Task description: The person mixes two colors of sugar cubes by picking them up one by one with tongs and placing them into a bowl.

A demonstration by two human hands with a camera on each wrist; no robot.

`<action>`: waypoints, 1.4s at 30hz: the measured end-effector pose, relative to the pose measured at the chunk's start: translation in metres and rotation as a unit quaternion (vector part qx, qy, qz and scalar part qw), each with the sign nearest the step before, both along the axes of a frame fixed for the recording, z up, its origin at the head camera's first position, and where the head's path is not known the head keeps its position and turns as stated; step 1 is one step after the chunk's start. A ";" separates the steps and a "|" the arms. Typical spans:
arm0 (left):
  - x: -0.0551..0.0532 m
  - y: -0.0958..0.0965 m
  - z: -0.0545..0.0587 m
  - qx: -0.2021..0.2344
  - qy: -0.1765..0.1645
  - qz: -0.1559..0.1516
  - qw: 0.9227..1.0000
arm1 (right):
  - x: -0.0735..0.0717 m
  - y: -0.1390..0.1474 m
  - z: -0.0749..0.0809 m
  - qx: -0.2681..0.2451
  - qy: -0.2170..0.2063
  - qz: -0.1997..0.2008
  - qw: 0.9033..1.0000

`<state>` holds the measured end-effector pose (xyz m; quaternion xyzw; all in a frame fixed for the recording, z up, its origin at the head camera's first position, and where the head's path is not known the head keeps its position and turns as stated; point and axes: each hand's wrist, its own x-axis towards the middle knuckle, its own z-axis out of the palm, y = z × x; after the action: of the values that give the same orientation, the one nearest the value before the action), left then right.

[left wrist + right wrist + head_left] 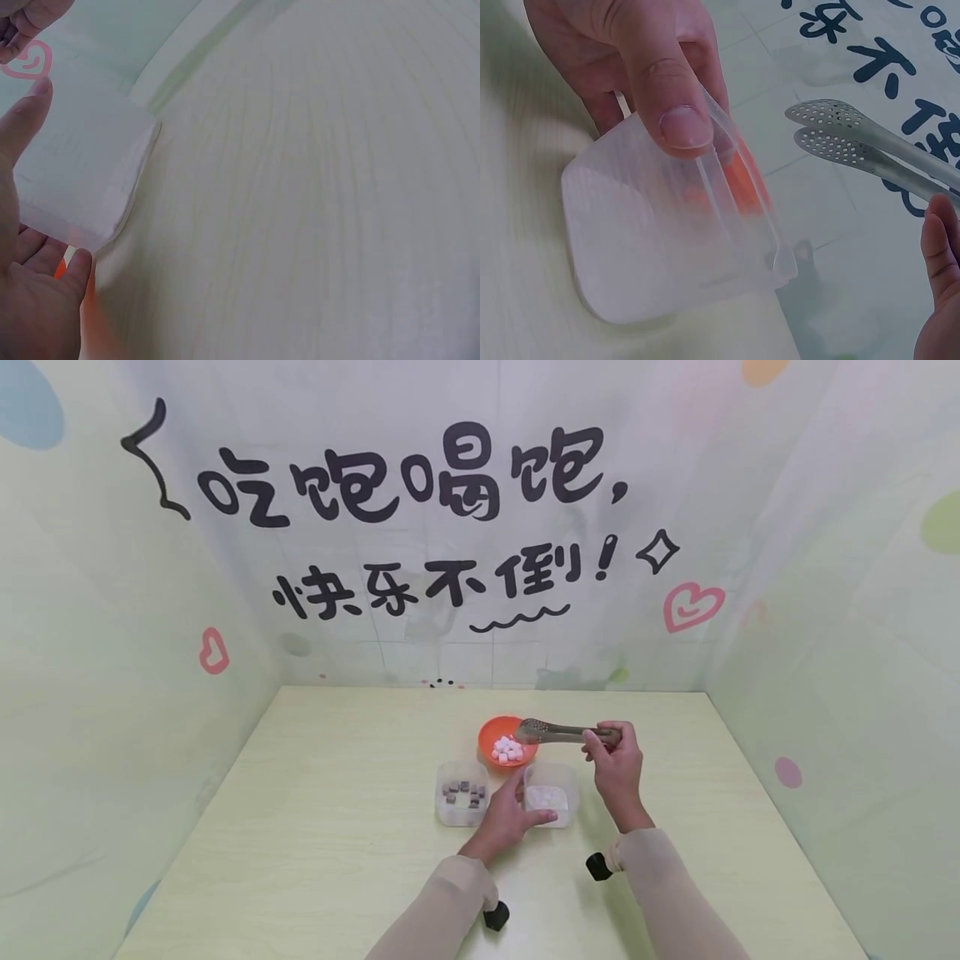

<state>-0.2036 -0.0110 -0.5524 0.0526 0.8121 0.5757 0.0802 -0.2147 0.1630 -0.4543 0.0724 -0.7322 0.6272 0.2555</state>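
My left hand (504,822) grips a clear plastic box (566,802), thumb against its near side, fingers around it. My right hand (618,768) pinches metal tongs (558,733) by the handle, their tips slightly apart over the right rim of an orange bowl (487,739) of white cubes (507,750). Left of my box, a second box (461,819) holds grey-brown cubes (450,793) on the pale table (315,827).

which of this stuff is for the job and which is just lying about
Likely for the job:
tongs, in the right grip
right tub, in the left grip
bowl, near the tongs' head
pale cubes, in the bowl

Lying about, though perhaps for use:
left tub, in neither grip
dark cubes, inside it
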 end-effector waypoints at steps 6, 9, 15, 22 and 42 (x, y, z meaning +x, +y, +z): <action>0.000 0.000 0.000 -0.001 0.003 0.001 1.000 | 0.001 0.004 -0.003 -0.009 0.004 -0.004 1.000; 0.000 -0.001 0.001 -0.003 0.007 -0.002 1.000 | 0.002 0.006 -0.005 -0.012 -0.001 -0.006 1.000; 0.001 -0.004 0.001 -0.005 0.023 -0.012 1.000 | 0.006 0.007 -0.010 -0.014 -0.014 -0.002 1.000; 0.002 -0.006 0.001 -0.005 0.029 -0.013 0.999 | 0.012 0.005 -0.012 -0.019 -0.015 0.001 1.000; 0.030 -0.004 -0.003 0.014 0.036 0.030 0.999 | 0.020 0.006 -0.016 -0.021 0.002 0.011 1.000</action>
<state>-0.1739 -0.0154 -0.5552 0.0500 0.8076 0.5867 0.0326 -0.1948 0.1687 -0.4702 0.0762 -0.7178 0.6447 0.2517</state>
